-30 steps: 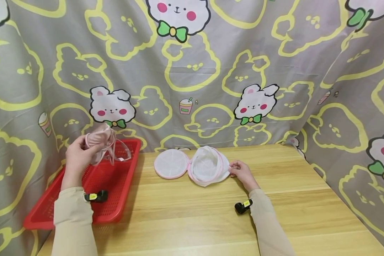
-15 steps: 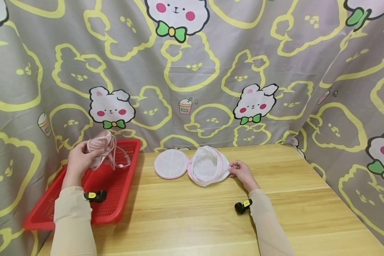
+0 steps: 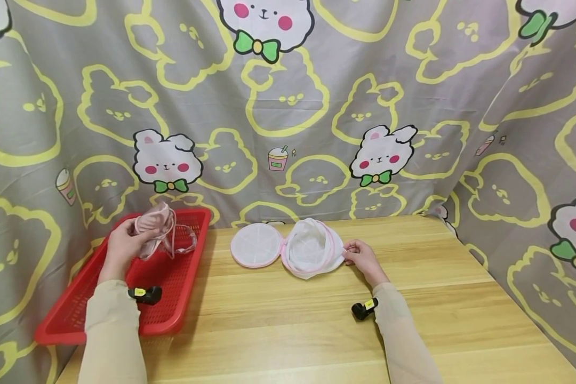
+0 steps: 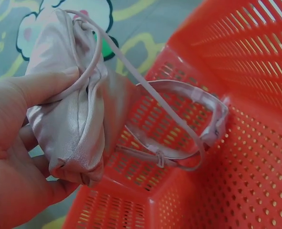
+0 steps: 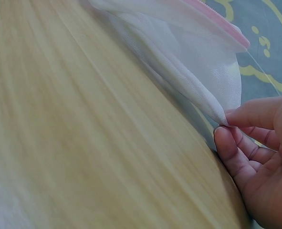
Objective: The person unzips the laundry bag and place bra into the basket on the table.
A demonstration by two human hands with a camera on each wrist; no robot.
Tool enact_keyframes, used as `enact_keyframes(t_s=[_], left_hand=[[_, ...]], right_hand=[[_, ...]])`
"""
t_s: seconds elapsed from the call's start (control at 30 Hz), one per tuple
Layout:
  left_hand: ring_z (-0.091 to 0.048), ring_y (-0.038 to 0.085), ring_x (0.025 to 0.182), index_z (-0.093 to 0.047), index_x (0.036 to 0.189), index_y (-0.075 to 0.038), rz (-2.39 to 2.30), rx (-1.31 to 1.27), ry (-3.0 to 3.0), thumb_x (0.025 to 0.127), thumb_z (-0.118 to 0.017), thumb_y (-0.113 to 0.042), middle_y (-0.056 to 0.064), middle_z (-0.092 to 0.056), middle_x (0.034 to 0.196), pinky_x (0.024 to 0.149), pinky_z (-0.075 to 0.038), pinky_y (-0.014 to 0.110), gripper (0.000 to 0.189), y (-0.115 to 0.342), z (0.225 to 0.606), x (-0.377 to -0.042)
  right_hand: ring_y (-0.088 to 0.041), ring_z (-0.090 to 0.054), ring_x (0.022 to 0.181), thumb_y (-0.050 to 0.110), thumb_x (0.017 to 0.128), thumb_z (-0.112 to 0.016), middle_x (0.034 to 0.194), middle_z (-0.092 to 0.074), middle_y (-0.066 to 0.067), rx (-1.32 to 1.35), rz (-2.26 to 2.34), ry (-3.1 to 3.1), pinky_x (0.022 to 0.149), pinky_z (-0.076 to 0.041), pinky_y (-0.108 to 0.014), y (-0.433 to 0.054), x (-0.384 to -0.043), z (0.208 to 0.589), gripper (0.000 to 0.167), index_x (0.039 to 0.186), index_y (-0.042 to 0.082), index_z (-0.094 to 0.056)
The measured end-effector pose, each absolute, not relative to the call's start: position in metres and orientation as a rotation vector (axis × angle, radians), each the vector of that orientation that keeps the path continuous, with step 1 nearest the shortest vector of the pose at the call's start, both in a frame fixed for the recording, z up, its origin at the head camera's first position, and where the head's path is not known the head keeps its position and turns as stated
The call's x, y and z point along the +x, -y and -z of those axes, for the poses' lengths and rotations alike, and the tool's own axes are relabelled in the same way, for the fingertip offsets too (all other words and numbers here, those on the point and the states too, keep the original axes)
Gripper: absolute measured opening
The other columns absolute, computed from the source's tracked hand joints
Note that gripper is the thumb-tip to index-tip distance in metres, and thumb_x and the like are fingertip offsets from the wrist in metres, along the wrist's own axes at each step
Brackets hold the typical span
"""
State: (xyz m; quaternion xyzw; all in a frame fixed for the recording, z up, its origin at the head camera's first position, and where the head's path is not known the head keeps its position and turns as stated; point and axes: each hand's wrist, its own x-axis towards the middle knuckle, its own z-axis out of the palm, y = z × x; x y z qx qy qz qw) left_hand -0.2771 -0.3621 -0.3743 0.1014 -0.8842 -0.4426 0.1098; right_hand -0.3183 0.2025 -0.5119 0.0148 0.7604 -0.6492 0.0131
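My left hand (image 3: 120, 248) grips a folded pink bra (image 3: 153, 221) above the far part of the red basket (image 3: 192, 272). In the left wrist view, the thumb lies across the satiny bra (image 4: 76, 138), and its straps (image 4: 167, 107) dangle in a loop over the perforated basket wall. A white mesh laundry bag (image 3: 338, 250) with pink trim sits at the back of the table, its round lid (image 3: 256, 245) folded out to the left. My right hand (image 3: 365, 261) pinches the bag's right end between thumb and fingers, as the right wrist view shows on the mesh (image 5: 226, 90).
The wooden table (image 3: 288, 325) extends in front of the bag and to its right. A grey patterned curtain (image 3: 307, 106) hangs right behind the table and along both sides. Small black wrist cameras (image 3: 146, 295) sit on the sleeves.
My left hand has moved slightly right and down with the bra, bringing its straps lower over the basket. The right hand and the laundry bag have stayed in place.
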Motion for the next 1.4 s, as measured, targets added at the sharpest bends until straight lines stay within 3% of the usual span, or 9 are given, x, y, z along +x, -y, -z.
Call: enact_keyframes(t_s=[0.37,0.73,1.07,1.4], left_hand=[[-0.053,0.034,0.107,-0.038,0.144,0.003,1.217,0.271,2.705,0.09,-0.065,-0.046,0.029,-0.05,0.133,0.065,-0.045,0.012,0.078,0.367,0.386,-0.284],[-0.053,0.038,0.105,-0.039,0.138,0.009,1.086,0.224,2.838,0.09,-0.067,-0.042,0.032,-0.051,0.127,0.084,-0.049,0.042,0.076,0.369,0.395,-0.291],[-0.054,0.038,0.102,-0.036,0.138,0.013,1.05,0.209,2.978,0.087,-0.071,-0.043,0.034,-0.05,0.126,0.088,-0.052,0.049,0.083,0.374,0.403,-0.295],[-0.057,0.037,0.098,-0.039,0.134,0.014,1.025,0.184,3.05,0.086,-0.073,-0.035,0.035,-0.053,0.122,0.083,-0.054,0.048,0.077,0.376,0.412,-0.297]], right_hand=[[-0.009,-0.056,0.071,-0.002,0.091,-0.061,0.081,-0.057,0.001,0.063,2.012,-2.37,0.065,-0.051,-0.02,-0.202,-0.316,0.508,0.022,0.111,-0.01,-0.054],[-0.008,-0.056,0.069,-0.002,0.091,-0.061,0.08,-0.056,0.002,0.058,2.033,-2.323,0.064,-0.051,-0.02,-0.202,-0.315,0.508,0.022,0.11,-0.011,-0.053],[-0.013,-0.057,0.074,-0.005,0.092,-0.058,0.082,-0.056,-0.002,0.038,1.992,-2.332,0.07,-0.054,-0.026,-0.196,-0.3,0.481,0.023,0.111,-0.015,-0.051],[-0.009,-0.056,0.072,-0.002,0.092,-0.06,0.082,-0.056,0.001,0.066,2.014,-2.332,0.066,-0.052,-0.022,-0.202,-0.316,0.506,0.022,0.111,-0.01,-0.053]])
